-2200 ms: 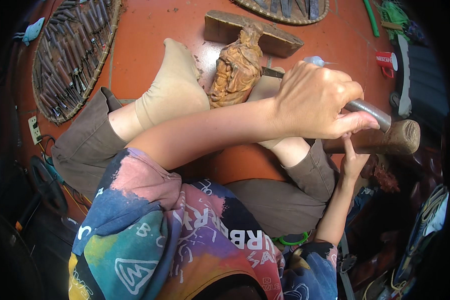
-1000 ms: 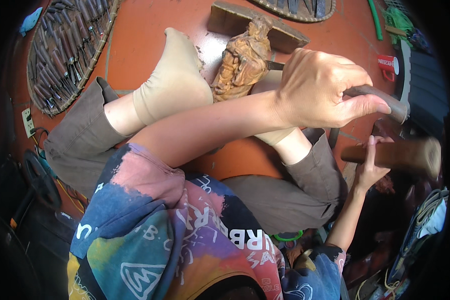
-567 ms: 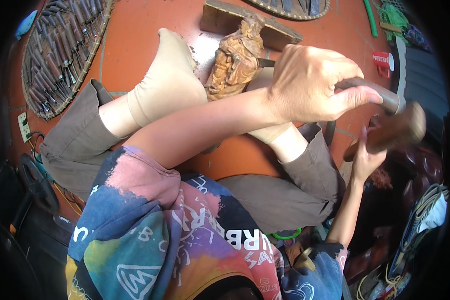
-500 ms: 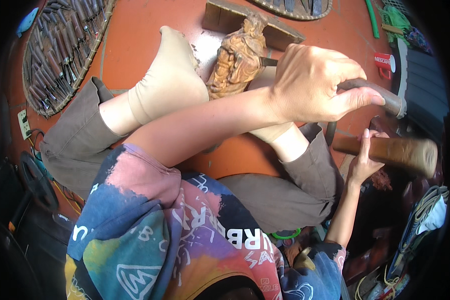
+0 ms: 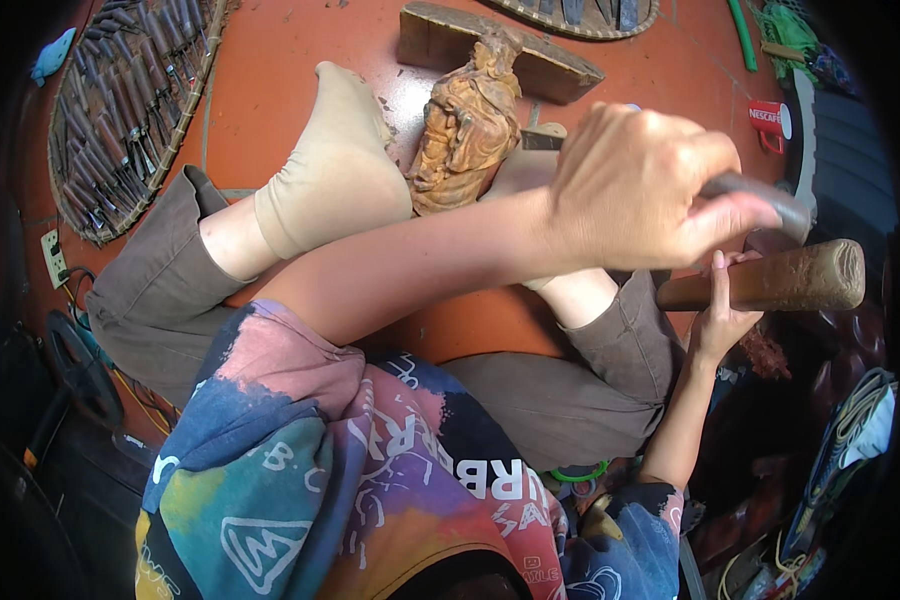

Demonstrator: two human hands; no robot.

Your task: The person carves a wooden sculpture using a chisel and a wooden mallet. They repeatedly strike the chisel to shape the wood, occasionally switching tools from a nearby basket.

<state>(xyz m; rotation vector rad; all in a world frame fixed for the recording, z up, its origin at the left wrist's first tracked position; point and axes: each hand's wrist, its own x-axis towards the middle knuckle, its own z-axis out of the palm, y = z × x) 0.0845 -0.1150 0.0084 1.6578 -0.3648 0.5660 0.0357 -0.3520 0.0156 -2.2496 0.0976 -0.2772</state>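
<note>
A brown carved wooden figure [image 5: 467,125] stands between my socked feet, one sock [image 5: 335,170] close on its left. My left hand [image 5: 645,185] reaches across from the left, closed around a chisel [image 5: 760,200] whose handle end juts out past the thumb. On the figure's right side, a short dark blade [image 5: 543,137] shows; the hand hides whether it belongs to this chisel. Lower right, my right hand [image 5: 725,325] grips a wooden mallet [image 5: 790,278], its blunt end pointing right. The mallet lies just below the chisel's handle end in the picture; contact cannot be made out.
Behind the figure lies a wooden block [image 5: 560,72]. A woven tray [image 5: 155,180] of many chisels is at the far left, and another tray [image 5: 600,30] with tools sits at the top. A red mug [image 5: 767,125] stands at the right, near a green tube [image 5: 743,35].
The mallet has risen in the picture, closer to the chisel's handle. My left hand has shifted slightly right and down with the chisel. The carved figure appears slightly farther left.
</note>
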